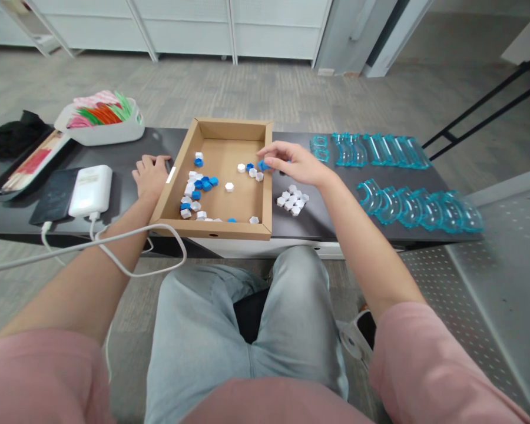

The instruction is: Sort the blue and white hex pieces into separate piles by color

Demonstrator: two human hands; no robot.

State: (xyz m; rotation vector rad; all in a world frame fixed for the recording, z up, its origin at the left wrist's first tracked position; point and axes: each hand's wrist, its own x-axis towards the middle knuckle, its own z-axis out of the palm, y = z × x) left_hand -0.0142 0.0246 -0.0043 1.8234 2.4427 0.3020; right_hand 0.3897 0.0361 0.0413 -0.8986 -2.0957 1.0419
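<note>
A shallow cardboard tray [229, 126] lies on the dark table [331, 221] in front of me. Several small white and blue hexagonal pieces [198, 191] are scattered in it, mostly at its left side. My right hand [298, 164] reaches over the tray's right wall, its fingertips pinched on a blue hexagonal piece [262, 165]. A small cluster of white hexagonal pieces [293, 199] sits on the table just right of the tray, below that hand. My left hand [150, 174] rests on the table against the tray's left wall, fingers curled, nothing visible in it.
Two rows of clear cyan curved pieces [417, 203] lie at the right. At the left are a white power bank [90, 189] with a cable, a dark phone [55, 195], a white tub [101, 131] of coloured items and a dark tray [24, 168] of sticks.
</note>
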